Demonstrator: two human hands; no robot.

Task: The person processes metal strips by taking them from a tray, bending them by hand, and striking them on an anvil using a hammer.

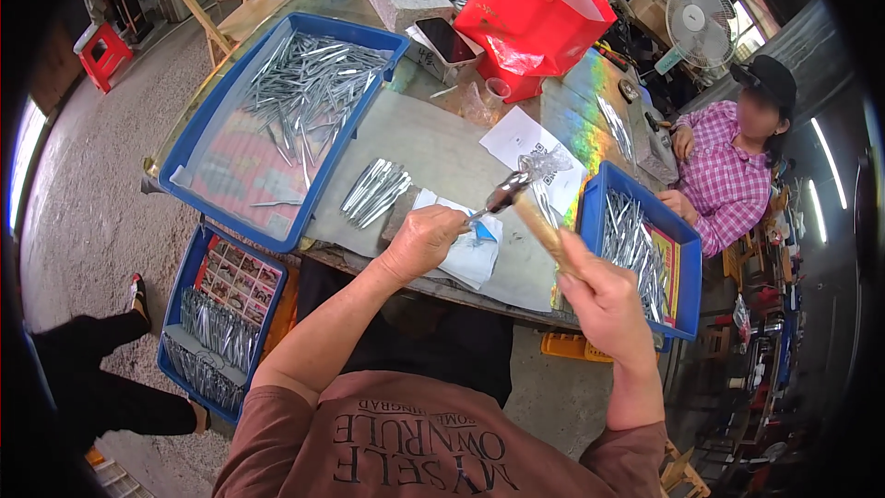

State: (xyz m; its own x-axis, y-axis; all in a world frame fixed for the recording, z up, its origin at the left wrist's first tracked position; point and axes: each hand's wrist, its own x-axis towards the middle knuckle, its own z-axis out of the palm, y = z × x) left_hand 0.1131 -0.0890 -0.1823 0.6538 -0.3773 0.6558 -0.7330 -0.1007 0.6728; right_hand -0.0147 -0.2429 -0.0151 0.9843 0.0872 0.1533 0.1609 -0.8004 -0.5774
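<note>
Brown T-shirt (pixel 415 438) nearest; left hand (pixel 426 242) pinches slim metal piece (pixel 474 218) (tip obscured) over white sheet (pixel 472 267), right hand (pixel 604 295) clenches hammer (pixel 535 219); square blows advisable.

A tray (pixel 236 230) of metal pieces (pixel 318 83) is lying on the table (pixel 573 103) at left, a second tray (pixel 686 327) at its right edge. Between them, nearer the first, a metal row (pixel 375 192) is resting. Behind, a bag (pixel 516 14) is standing right of a phone (pixel 444 40).
</note>
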